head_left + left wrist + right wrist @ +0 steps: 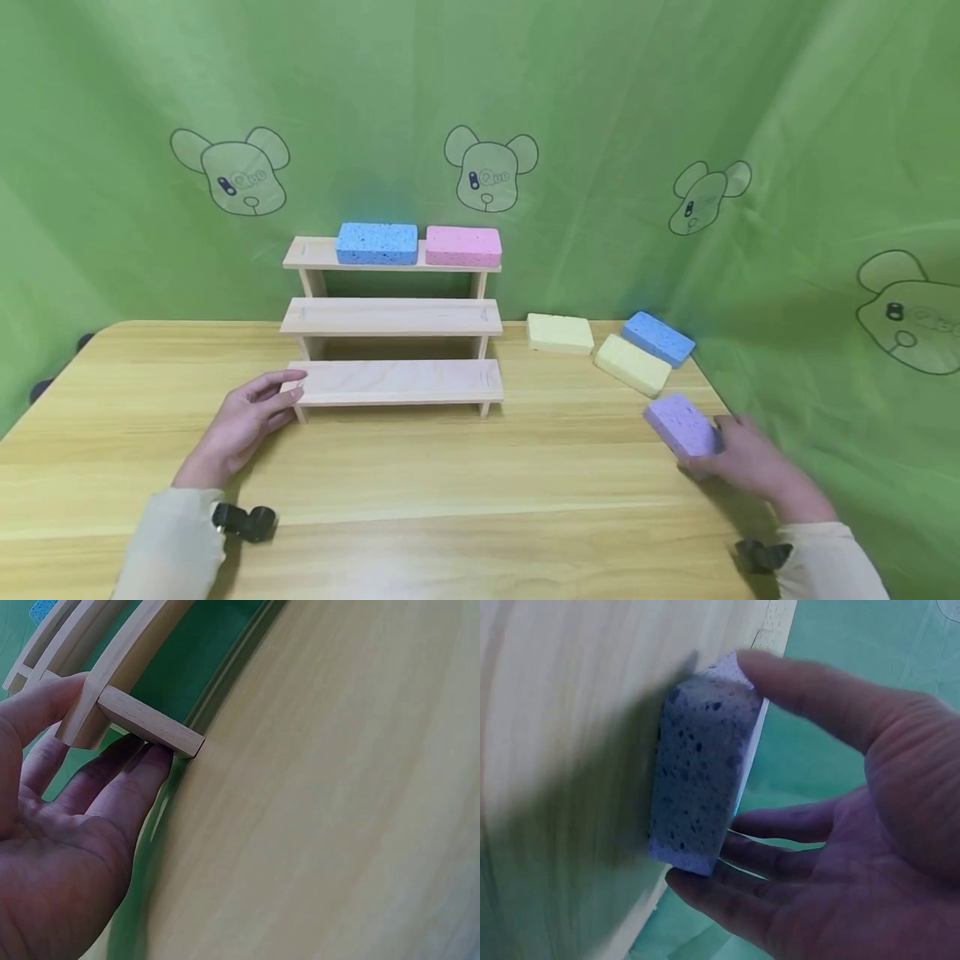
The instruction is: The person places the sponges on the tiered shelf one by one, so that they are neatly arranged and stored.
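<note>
My right hand (pixel 742 458) grips a purple sponge (pixel 681 425) near the table's right edge. In the right wrist view the thumb presses one end of the sponge (pixel 705 765) and the fingers reach round the other. My left hand (pixel 243 417) holds the left end of the lowest step of a three-step wooden shelf (pixel 397 379). The left wrist view shows the thumb at the end of the board (pixel 112 682) and the other fingers beside its leg (pixel 154 724). On the top step sit a blue sponge (pixel 377 244) and, to its right, a pink sponge (pixel 463 247).
Right of the shelf lie two yellow sponges, one at the back (pixel 559 333) and one nearer (pixel 632 365), against another blue sponge (pixel 658 338). A green curtain (pixel 600 100) with mouse-head drawings hangs behind and right of the wooden table (pixel 450 500).
</note>
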### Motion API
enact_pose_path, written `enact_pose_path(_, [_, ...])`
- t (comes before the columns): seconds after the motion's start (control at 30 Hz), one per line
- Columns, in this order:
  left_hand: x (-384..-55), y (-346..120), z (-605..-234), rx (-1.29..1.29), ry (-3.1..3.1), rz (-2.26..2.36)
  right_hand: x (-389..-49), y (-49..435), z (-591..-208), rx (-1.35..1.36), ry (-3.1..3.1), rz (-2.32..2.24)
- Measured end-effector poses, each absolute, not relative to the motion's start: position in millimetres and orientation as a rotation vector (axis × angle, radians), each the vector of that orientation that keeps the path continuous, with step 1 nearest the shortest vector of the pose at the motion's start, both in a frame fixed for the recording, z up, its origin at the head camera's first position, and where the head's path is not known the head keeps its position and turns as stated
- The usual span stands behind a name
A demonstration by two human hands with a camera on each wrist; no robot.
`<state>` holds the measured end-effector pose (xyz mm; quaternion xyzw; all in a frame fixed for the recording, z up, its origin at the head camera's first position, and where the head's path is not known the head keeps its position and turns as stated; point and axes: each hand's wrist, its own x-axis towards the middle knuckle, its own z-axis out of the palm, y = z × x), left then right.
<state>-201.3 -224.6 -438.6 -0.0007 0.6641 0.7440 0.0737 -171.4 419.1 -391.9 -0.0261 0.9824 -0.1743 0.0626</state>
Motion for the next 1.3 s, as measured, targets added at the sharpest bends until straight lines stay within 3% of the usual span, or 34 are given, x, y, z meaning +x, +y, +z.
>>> enact_pose_path(0.63, [-200,-224,-439,0.01,1.985,2.251,-164,421,-388,-0.061,2.943,-0.549])
enact_pose_path(1.3, [-202,-225,-441,0.004,1.982,2.259,-169,393,-379,-0.392,3.079,-0.835])
